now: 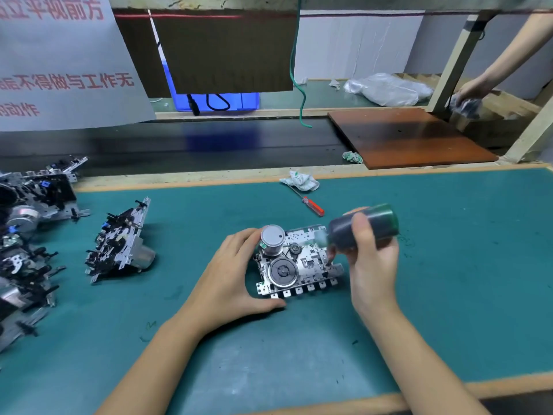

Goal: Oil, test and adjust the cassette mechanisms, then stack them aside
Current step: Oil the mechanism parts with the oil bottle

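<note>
Two bare hands oil a silver metal cassette mechanism [294,260] mid-mat on the green work mat [449,295].
Left hand [230,277] cups its left edge, fingers curled; right hand [369,262] grips a tilted dark green oil bottle [363,227] over its right side.

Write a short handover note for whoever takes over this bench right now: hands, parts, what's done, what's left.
Left hand steadies the cassette mechanism on the green mat. Right hand holds the dark oil bottle tilted, nozzle at the mechanism's right side.
Oiling is under way on this unit; testing and adjusting are left.
One mechanism stands alone on the left, beside a pile of mechanisms at the edge. Red-handled screwdriver lies behind, unused.
</note>
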Action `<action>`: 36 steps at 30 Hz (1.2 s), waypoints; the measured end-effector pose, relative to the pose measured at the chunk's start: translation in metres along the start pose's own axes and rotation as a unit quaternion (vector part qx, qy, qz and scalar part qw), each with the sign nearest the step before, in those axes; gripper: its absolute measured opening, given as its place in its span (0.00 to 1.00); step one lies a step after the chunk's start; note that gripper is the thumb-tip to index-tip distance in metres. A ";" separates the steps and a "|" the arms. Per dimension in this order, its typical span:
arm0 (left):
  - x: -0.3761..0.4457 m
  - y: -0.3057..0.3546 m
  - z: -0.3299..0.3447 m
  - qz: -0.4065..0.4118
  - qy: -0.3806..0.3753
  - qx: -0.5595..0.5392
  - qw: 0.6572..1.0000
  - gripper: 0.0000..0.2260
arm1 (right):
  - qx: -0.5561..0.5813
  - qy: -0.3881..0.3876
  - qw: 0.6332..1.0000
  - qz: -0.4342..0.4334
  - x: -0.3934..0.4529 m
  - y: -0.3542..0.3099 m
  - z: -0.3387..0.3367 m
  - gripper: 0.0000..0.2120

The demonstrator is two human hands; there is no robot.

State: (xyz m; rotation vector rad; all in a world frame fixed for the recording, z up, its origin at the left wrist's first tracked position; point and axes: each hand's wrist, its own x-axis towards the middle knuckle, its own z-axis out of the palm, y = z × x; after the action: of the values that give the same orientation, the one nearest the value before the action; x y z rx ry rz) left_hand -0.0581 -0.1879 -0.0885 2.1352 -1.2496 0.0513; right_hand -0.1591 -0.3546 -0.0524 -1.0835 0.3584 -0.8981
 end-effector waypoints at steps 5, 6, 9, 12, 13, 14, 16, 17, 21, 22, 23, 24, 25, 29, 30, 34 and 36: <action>0.000 0.003 -0.002 -0.019 -0.064 -0.088 0.994 0.39 | 0.029 -0.017 0.998 0.052 0.031 -0.016 -0.005 0.13; 0.000 0.004 -0.002 -0.022 -0.072 -0.104 0.992 0.39 | 0.020 -0.032 0.997 0.062 0.036 -0.016 -0.004 0.12; -0.001 0.005 0.000 -0.020 -0.078 -0.126 0.989 0.39 | -0.010 -0.052 0.993 0.105 0.044 -0.007 -0.003 0.14; -0.001 0.004 0.001 -0.019 -0.081 -0.141 0.987 0.39 | -0.048 -0.038 0.989 0.134 0.042 0.008 -0.005 0.11; -0.001 0.004 0.001 -0.022 -0.082 -0.144 0.986 0.39 | -0.049 -0.026 0.989 0.137 0.041 0.010 -0.006 0.10; -0.001 0.003 0.001 -0.026 -0.087 -0.148 0.985 0.39 | -0.044 -0.015 0.990 0.136 0.042 0.010 -0.008 0.11; -0.003 0.003 0.000 -0.042 -0.107 -0.158 0.981 0.41 | -0.004 0.008 0.991 0.135 0.044 0.007 -0.010 0.11; -0.002 0.005 0.001 -0.055 -0.115 -0.169 0.977 0.43 | 0.032 0.020 0.990 0.137 0.046 0.005 -0.012 0.12; 0.010 0.033 0.014 -0.168 0.004 -0.143 0.975 0.37 | 0.150 0.034 0.977 0.150 0.052 -0.003 -0.017 0.11; 0.014 0.041 0.020 -0.184 0.054 -0.104 0.976 0.32 | 0.173 0.035 0.972 0.157 0.053 -0.006 -0.017 0.11; 0.018 0.047 0.025 -0.193 0.094 -0.069 0.974 0.25 | 0.197 0.036 0.966 0.164 0.053 -0.009 -0.018 0.11; 0.022 0.051 0.028 -0.202 0.122 -0.057 0.970 0.19 | 0.224 0.038 0.959 0.168 0.054 -0.011 -0.018 0.11; 0.026 0.054 0.031 -0.213 0.139 -0.066 0.965 0.16 | 0.250 0.041 0.952 0.171 0.054 -0.014 -0.018 0.11; 0.038 0.056 0.027 -0.228 0.199 -0.128 0.945 0.09 | 0.294 0.060 0.937 0.178 0.054 -0.023 -0.021 0.14; 0.041 0.056 0.026 -0.227 0.205 -0.146 0.941 0.08 | 0.293 0.059 0.937 0.177 0.053 -0.024 -0.020 0.14; 0.049 0.047 0.025 -0.306 0.213 -0.399 0.838 0.05 | 0.292 0.063 0.937 0.181 0.047 -0.026 -0.011 0.16; 0.044 0.047 0.029 -0.344 0.200 -0.555 0.730 0.10 | 0.285 0.058 0.937 0.194 0.040 -0.026 -0.006 0.17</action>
State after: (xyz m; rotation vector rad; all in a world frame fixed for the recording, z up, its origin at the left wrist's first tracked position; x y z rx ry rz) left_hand -0.0796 -0.2532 -0.0720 1.2342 -0.0287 -0.4306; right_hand -0.1509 -0.3941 -0.0258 -0.4029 0.3640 -0.6494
